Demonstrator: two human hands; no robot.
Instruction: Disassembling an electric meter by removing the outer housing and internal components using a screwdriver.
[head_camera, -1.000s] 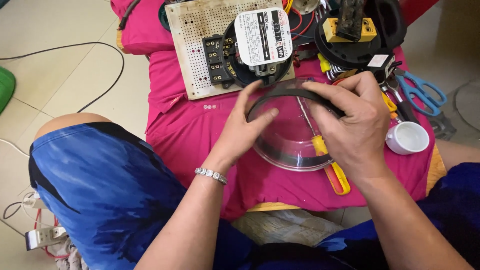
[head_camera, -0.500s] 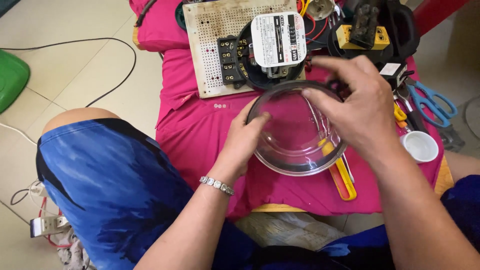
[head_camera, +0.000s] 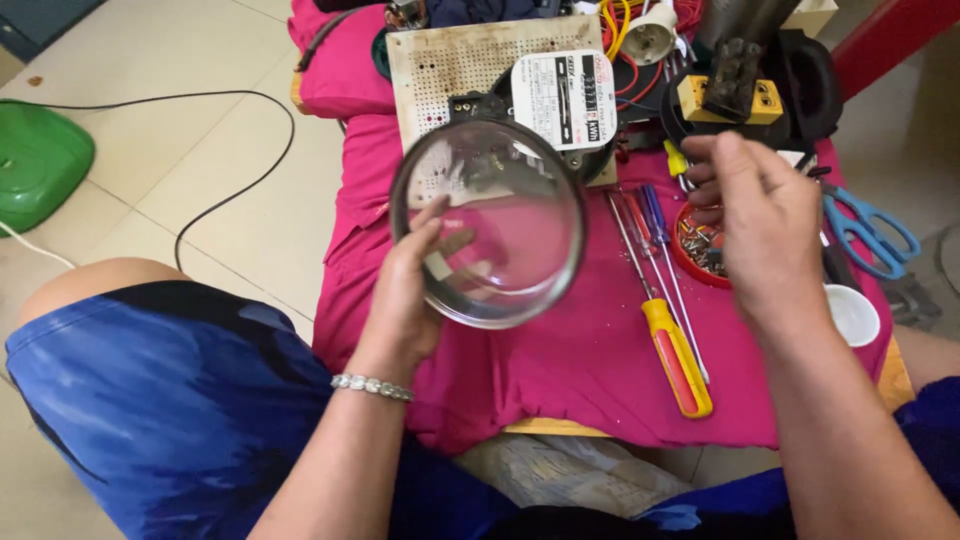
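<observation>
A low table draped in a pink cloth (head_camera: 560, 380) carries everything here, and the person sits at its near edge with blue shorts (head_camera: 170, 400) over the knees. Toward the far edge lies a perforated board (head_camera: 450, 70) with a round electric meter (head_camera: 563, 100) mounted on it. Lifted above the cloth's left half is a clear glass dome cover (head_camera: 500, 225), tilted so its hollow faces the person; the left hand (head_camera: 410, 290) has it alone, fingers curled round its lower left rim. The right hand (head_camera: 760, 220) hovers loosely open over the right edge, holding nothing, above a red dish of small screws (head_camera: 700, 245). A yellow-and-red screwdriver (head_camera: 675, 355) lies between the hands, with thinner screwdrivers (head_camera: 650, 225) beside it, blue-handled scissors (head_camera: 870, 235) further right, and a small white cap (head_camera: 853, 313) near the right corner.
</observation>
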